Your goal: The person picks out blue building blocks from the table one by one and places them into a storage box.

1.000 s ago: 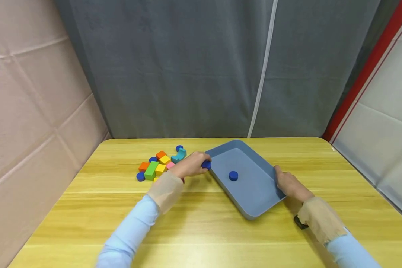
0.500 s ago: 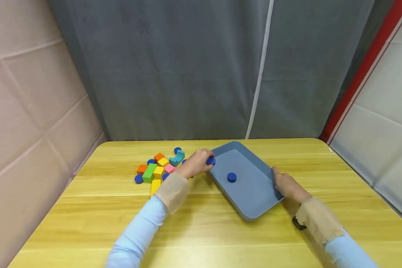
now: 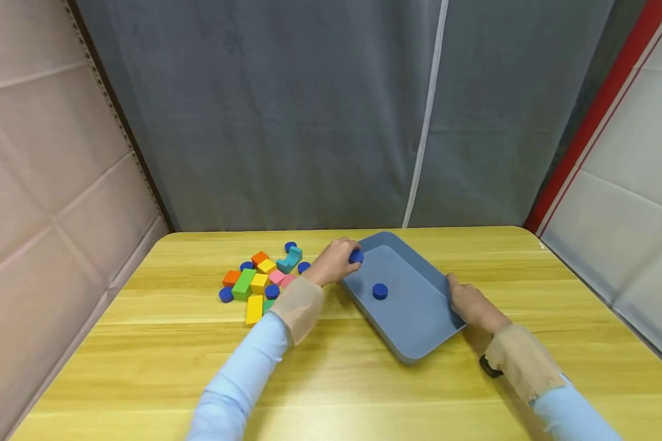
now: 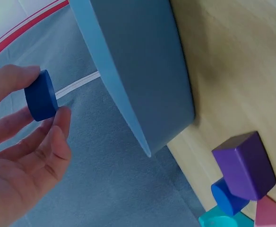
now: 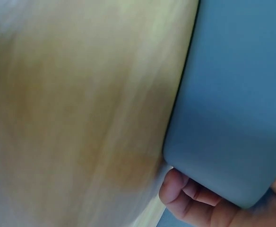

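Between thumb and fingertips, my left hand [image 3: 333, 262] pinches a blue round block [image 4: 40, 96], a short cylinder. It is held up at the left rim of a grey-blue rectangular tray [image 3: 414, 321], which stands turned at an angle on the table. Another blue round block [image 3: 380, 291] lies inside the tray. My right hand [image 3: 471, 303] grips the tray's right side near its corner; in the right wrist view its curled fingers [image 5: 176, 187] touch the tray's end.
Left of the tray lies a cluster of toy blocks, including a green block [image 3: 244, 285], yellow block [image 3: 254, 309], orange block [image 3: 232, 278] and teal curved block [image 3: 290, 260]. A purple block [image 4: 246, 165] shows in the left wrist view. A grey curtain [image 3: 287, 116] hangs behind the wooden table [image 3: 364, 398].
My left hand has moved to the right with the blue round block, from beside the tray up to its left rim. More of the blocks behind it are uncovered. My right hand stays on the tray.
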Demonstrator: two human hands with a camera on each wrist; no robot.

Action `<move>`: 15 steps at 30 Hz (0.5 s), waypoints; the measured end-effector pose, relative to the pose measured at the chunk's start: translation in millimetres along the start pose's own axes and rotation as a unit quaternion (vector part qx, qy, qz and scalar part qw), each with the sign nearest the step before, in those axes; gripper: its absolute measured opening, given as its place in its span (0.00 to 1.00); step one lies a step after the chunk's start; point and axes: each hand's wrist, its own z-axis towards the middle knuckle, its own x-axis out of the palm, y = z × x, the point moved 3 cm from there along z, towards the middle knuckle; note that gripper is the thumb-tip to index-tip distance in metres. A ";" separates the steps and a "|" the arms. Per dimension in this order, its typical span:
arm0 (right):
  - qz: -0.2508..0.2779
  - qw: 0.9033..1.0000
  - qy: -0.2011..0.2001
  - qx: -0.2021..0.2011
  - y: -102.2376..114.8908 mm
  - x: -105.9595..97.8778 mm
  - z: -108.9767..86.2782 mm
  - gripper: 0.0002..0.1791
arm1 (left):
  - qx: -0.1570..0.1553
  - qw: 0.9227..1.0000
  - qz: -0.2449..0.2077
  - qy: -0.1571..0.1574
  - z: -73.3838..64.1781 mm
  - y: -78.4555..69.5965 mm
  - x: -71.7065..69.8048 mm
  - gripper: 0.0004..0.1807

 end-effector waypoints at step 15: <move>0.017 1.000 0.002 -0.005 -2.2 2.6 5.3 0.13 | -0.012 0.999 0.031 0.021 13.2 7.8 18.5 0.19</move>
